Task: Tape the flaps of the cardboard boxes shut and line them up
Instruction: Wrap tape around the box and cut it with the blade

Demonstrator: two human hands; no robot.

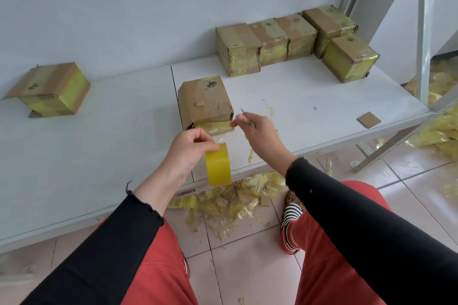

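Head view: left hand [189, 148] pinches tape roll [218, 164]; blurred right hand [257, 131] grips a thin, indistinct tool [244, 114].

White counter [74, 156] bore one cardboard box [205, 101] at centre, a second box [50, 89] at far left, and five taped boxes [292, 42] grouped along the wall. A cardboard scrap [368, 119] lay near its right edge. Tiled floor [247, 267] carried yellow tape scraps [230, 200].
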